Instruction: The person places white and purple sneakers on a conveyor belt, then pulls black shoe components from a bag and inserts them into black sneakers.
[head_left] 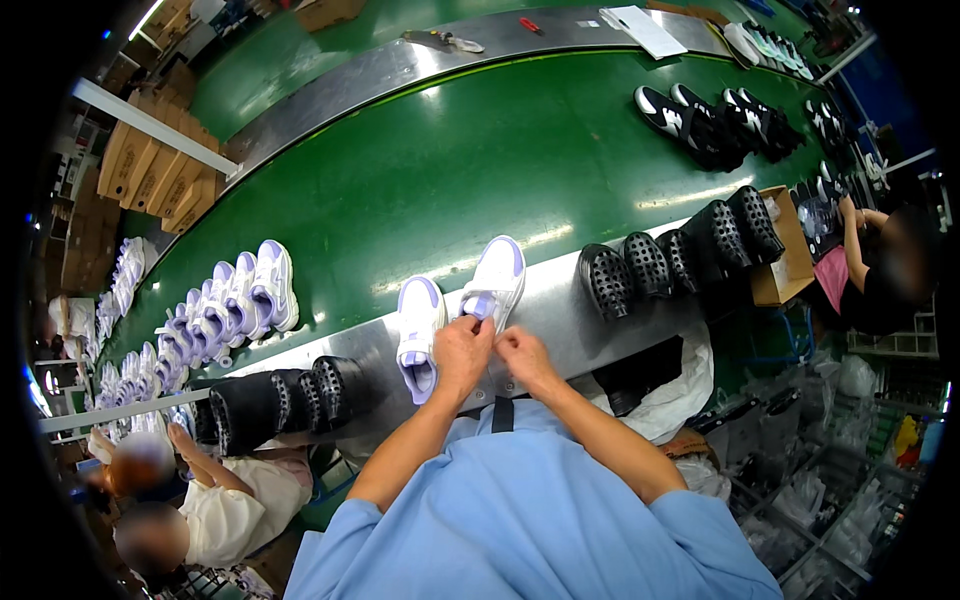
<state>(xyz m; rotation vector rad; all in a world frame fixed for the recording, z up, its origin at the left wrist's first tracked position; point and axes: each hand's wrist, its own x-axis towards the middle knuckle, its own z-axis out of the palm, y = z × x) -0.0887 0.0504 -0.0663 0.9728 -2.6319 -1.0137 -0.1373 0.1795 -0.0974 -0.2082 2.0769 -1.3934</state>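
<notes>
2 white-and-lavender sneakers [421,312] sit at the metal ledge [548,325], toes reaching over the green surface [420,180], and the work is at the near end of the right-hand sneaker [502,264]. The left hand [463,354] seems to pinch it there, fingers bunched. The right hand [527,358] is curled just beside (whether it grips anything thin, I cannot tell). Done well, this probably calls for a steady left hold so the sneaker doesn't swivel, small fingertip movements on the right, and a light touch, since pale uppers likely mark easily.
</notes>
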